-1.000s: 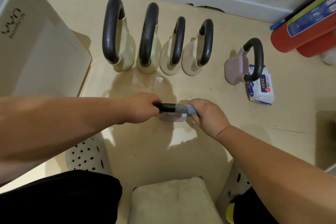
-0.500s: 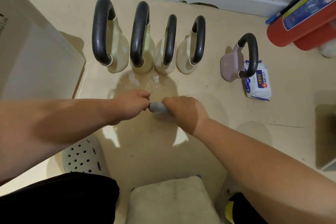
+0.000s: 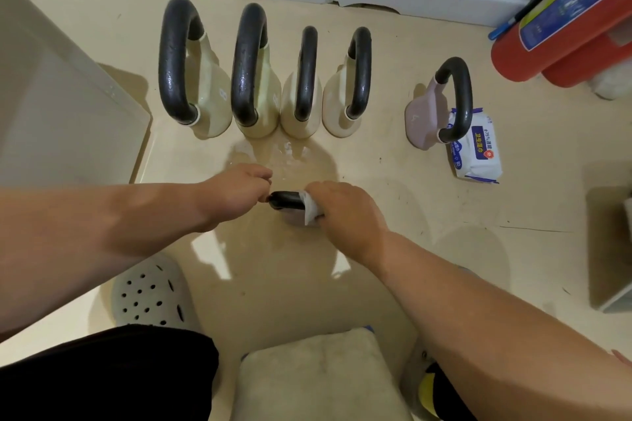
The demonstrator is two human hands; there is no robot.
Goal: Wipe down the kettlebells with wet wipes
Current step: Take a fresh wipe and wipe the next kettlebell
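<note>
One kettlebell (image 3: 293, 216): left hand (image 3: 236, 193) pinches handle (image 3: 285, 200), right hand (image 3: 345, 212) clasps wet wipe (image 3: 309, 208); pack (image 3: 478, 150) reads "75%".

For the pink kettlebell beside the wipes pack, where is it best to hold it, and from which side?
Probably best to grip the black handle at the top of its arch, coming from above. The pink kettlebell stands upright, so the loop is open for fingers, while the wipes pack lies close by its right side.
</note>
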